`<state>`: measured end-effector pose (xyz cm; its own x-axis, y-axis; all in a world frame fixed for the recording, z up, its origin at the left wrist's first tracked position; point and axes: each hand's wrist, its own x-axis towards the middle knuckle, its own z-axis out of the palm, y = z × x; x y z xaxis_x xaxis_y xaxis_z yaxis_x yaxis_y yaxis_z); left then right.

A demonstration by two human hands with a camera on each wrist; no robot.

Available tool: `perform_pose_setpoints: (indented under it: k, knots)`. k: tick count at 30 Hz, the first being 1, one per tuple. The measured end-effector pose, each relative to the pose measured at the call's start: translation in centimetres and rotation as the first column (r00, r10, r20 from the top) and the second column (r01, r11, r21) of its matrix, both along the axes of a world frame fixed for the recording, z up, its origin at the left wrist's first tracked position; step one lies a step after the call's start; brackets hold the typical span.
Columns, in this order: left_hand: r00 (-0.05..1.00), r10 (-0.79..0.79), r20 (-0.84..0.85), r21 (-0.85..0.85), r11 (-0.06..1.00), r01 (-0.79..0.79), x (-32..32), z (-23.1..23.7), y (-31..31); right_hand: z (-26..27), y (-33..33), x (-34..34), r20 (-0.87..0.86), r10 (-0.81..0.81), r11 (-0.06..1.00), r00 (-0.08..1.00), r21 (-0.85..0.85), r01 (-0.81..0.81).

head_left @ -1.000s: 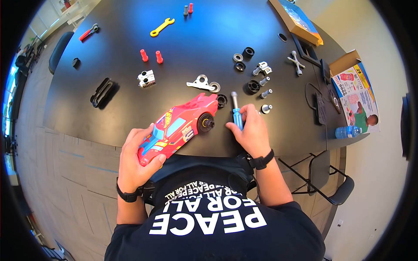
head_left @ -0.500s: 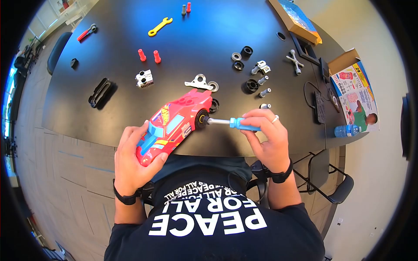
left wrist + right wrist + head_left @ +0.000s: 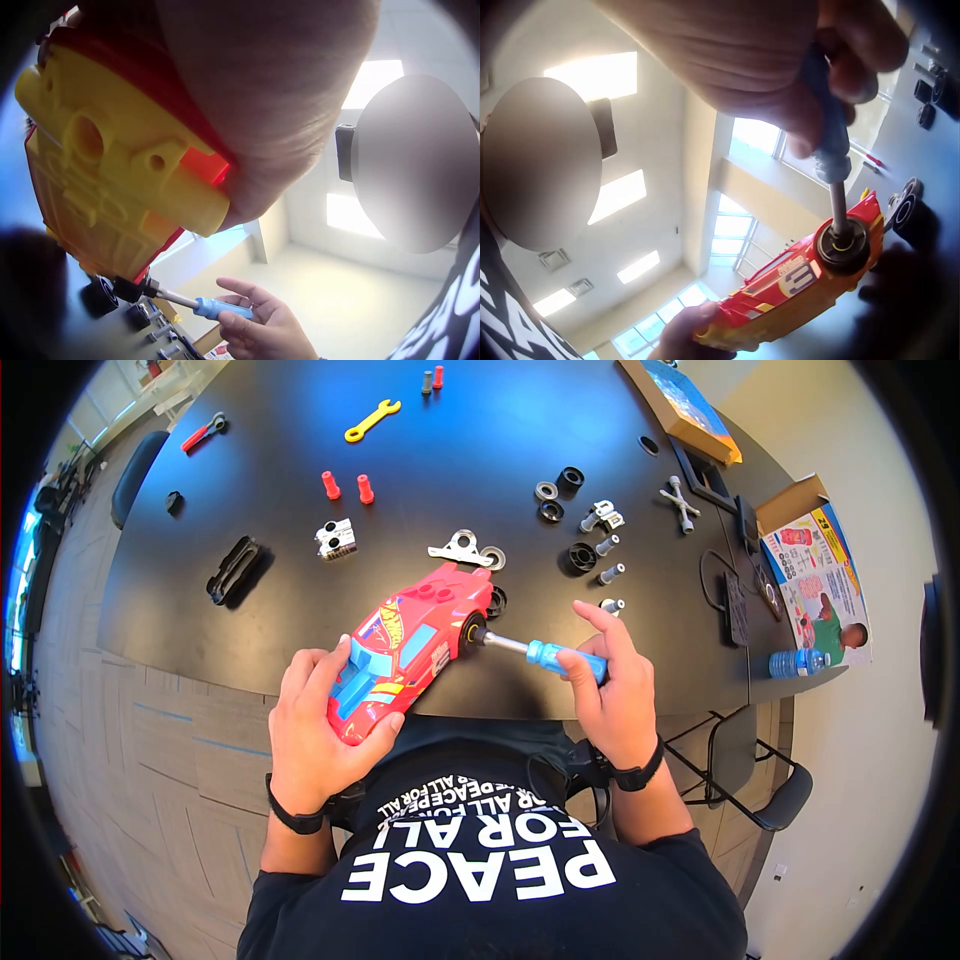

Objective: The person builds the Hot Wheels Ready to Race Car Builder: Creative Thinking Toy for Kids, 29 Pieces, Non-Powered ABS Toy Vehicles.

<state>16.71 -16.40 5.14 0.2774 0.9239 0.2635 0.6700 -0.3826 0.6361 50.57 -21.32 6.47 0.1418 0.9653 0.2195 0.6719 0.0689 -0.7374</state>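
My left hand (image 3: 325, 740) grips the front end of a red toy car (image 3: 415, 635) with blue windows, held over the table's near edge. Its yellow underside (image 3: 120, 172) faces the left wrist camera. In my right hand (image 3: 622, 695) is a screwdriver (image 3: 558, 658) with a blue handle and grey shaft; thumb and lower fingers hold it while the index finger points out straight. The shaft's end meets the hub of the black wheel (image 3: 832, 259) on the car's side, where a yellow ring shows. The tip is hidden in the hub.
Loose parts lie beyond the car: a silver bracket (image 3: 462, 547), a silver engine block (image 3: 336, 540), a black frame (image 3: 235, 570), red pegs (image 3: 331, 485), several wheels and rings (image 3: 570, 480). A yellow wrench (image 3: 373, 422) lies far off. At right are a cross wrench (image 3: 680, 505) and water bottle (image 3: 798, 663).
My right hand lifted the screwdriver from beside the car, swung it level and brought its tip to the wheel hub. Since then the index finger has straightened; the car has turned slightly.
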Motion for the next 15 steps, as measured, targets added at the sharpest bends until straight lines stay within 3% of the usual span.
perform_pose_setpoints:
  k: [3,7,10,13,15]
  knots:
    - [1.0,0.001,-0.003,0.007,1.0,-0.001,0.1,0.0,0.1,1.2,0.2,-1.2,0.039,0.019,0.995,0.999,0.099,-0.023]
    - [1.0,0.018,0.001,-0.013,1.0,-0.018,0.2,-0.1,-0.1,0.9,-0.1,-0.8,-0.084,0.057,0.998,0.995,0.017,-0.055]
    - [1.0,-0.003,-0.013,-0.013,1.0,0.003,0.2,0.4,-0.1,0.2,0.1,-0.3,0.015,0.042,0.999,0.999,-0.004,-0.042]
    - [1.0,0.007,-0.016,-0.027,1.0,-0.007,0.3,0.6,-0.2,1.7,0.1,-1.5,0.101,0.033,0.993,0.994,0.111,-0.044]
    - [1.0,0.006,-0.014,-0.025,1.0,-0.007,0.3,0.6,-0.2,1.1,-0.1,-1.2,-0.014,0.028,0.999,1.0,-0.027,-0.029]
